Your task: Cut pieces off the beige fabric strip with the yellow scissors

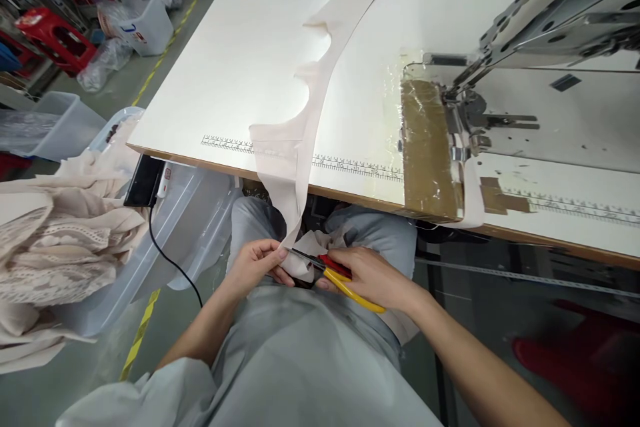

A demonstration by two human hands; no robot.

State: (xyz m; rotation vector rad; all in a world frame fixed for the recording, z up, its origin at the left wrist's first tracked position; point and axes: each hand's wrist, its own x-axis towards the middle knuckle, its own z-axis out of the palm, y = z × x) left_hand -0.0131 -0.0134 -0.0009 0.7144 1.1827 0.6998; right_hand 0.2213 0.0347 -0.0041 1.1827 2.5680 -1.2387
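Over my lap, my left hand [263, 261] pinches the lower end of a pale pink fabric piece [313, 107]. The fabric runs from there up over the table edge and across the white tabletop, with scalloped cut-outs along its left side. My right hand [367, 275] is closed around scissors [345, 282] with red and yellow handles. The dark blades point left and meet the fabric just beside my left fingertips; whether they are parted is hard to see. More pink fabric lies bunched on my lap, partly hidden by my hands.
A sewing machine [525, 47] stands on the right of the white table [240, 60], which has printed ruler marks. At left, a clear plastic bin [170, 240] adjoins heaped pink fabric and lace [75, 240]. A black phone [143, 181] with a cable sits near the table's corner.
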